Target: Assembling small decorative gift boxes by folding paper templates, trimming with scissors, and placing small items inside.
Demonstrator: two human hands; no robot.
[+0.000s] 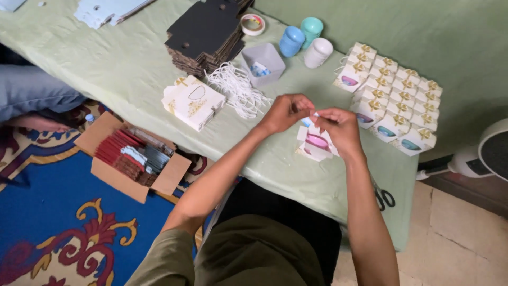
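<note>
Soft, even daylight, no glare; the pale green cloth-covered table (132,69) reads bright, with only faint, short shadows under the stack of black card sheets (206,32) at its far side. Below the table's near edge the blue patterned carpet (47,212) is dimmer and the olive clothing darkest. Focus fair overall but soft from compression; both hands above the table slightly motion-blurred, edges bowed by wide-angle distortion.

The right hand (341,130) covers the top of the small white window box with a pink inside (316,144), and what its fingertips pinch there is too small to tell. Below that box, black-handled scissors (384,197) hang half hidden behind the edge of the pale green cloth-covered worktop (132,63). Far right of it, a white fan (484,156) is cut off by the frame.
</note>
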